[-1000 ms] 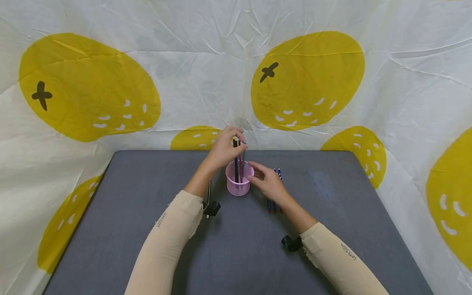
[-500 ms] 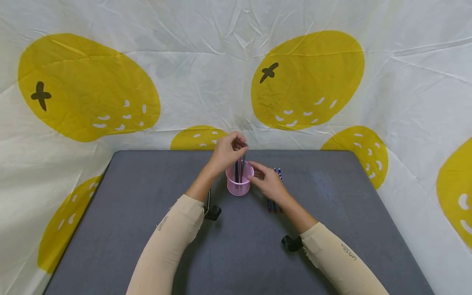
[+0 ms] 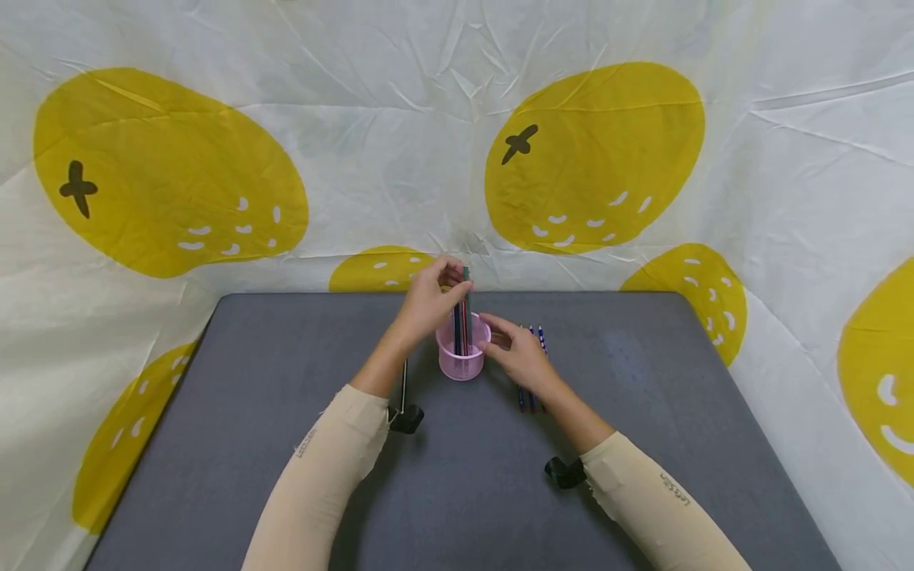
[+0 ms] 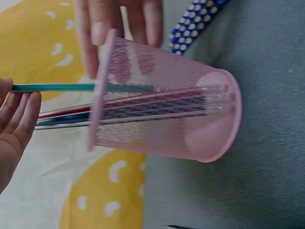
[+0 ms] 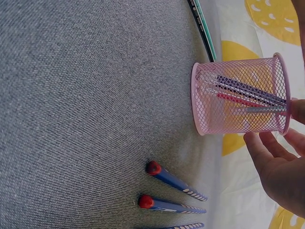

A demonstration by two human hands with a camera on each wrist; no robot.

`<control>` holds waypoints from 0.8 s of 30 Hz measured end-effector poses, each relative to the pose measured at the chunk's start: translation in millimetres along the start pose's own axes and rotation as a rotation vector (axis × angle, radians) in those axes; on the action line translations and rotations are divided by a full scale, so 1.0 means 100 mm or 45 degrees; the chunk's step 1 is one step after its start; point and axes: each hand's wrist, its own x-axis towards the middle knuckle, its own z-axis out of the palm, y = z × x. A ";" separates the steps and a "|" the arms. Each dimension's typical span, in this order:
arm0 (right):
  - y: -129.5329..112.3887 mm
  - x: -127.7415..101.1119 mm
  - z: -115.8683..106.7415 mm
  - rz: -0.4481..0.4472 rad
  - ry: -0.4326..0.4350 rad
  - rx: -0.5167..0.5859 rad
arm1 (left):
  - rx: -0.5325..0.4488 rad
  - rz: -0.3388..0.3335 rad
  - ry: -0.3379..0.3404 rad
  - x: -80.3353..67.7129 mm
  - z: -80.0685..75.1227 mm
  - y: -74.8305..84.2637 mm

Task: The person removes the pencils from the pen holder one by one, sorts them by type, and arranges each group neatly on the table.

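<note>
A pink mesh pencil cup (image 3: 461,365) stands upright on the table with several pencils (image 4: 162,107) inside, leaning together. My left hand (image 3: 428,301) is above its rim and pinches a green pencil (image 4: 57,88), whose lower end is inside the cup. Against the right side of the cup, my right hand (image 3: 524,357) holds it near the rim, with the thumb (image 5: 298,110) at the rim and the fingers at the side. The far fingertips are partly hidden in the head view.
Several blue dotted pencils (image 5: 174,181) with red ends lie on the grey table (image 3: 628,492) right of the cup. A black-and-green pencil (image 5: 203,31) lies left of it. A white cloth with yellow fruit shapes (image 3: 400,174) hangs behind the table.
My left hand has come down from higher over the cup and shifted slightly left, now with the green pencil more upright among the others. The right hand stays at the cup.
</note>
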 end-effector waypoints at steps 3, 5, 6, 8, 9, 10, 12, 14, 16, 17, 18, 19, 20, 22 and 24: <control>0.01 0.01 0.00 -0.007 0.009 0.010 | -0.048 0.016 0.020 -0.01 -0.07 0.12; 0.02 0.01 0.00 -0.010 0.016 0.014 | -0.097 0.032 0.027 -0.01 -0.11 0.21; 0.02 0.01 -0.01 -0.010 0.018 0.015 | -0.116 0.044 0.032 -0.01 -0.13 0.25; 0.02 0.01 -0.01 -0.006 0.021 0.012 | -0.140 0.071 0.046 -0.02 -0.18 0.33; 0.02 0.00 -0.02 0.000 0.019 0.010 | -0.144 0.080 0.054 -0.02 -0.21 0.37; 0.02 0.00 -0.02 0.005 0.018 0.006 | -0.147 0.089 0.063 -0.03 -0.24 0.40; 0.02 0.00 -0.02 0.008 0.013 -0.005 | -0.139 0.108 0.089 -0.04 -0.30 0.47; 0.02 0.00 -0.02 0.021 0.009 -0.008 | -0.135 0.121 0.114 -0.05 -0.36 0.53; 0.02 0.00 -0.02 0.031 0.005 -0.011 | -0.135 0.128 0.141 -0.06 -0.43 0.57; 0.02 0.00 -0.02 0.034 0.004 -0.011 | -0.134 0.131 0.156 -0.06 -0.47 0.58; 0.02 0.00 -0.02 0.041 0.005 -0.007 | -0.131 0.132 0.169 -0.06 -0.51 0.58; 0.02 0.00 -0.02 0.037 0.007 -0.006 | -0.122 0.136 0.181 -0.07 -0.55 0.58; 0.02 0.00 -0.02 0.038 0.012 -0.005 | -0.117 0.138 0.193 -0.07 -0.58 0.58; 0.01 0.00 -0.02 0.037 0.021 0.004 | -0.098 0.132 0.212 -0.08 -0.66 0.55; 0.01 0.01 -0.02 0.034 0.024 0.008 | -0.085 0.113 0.226 -0.09 -0.73 0.51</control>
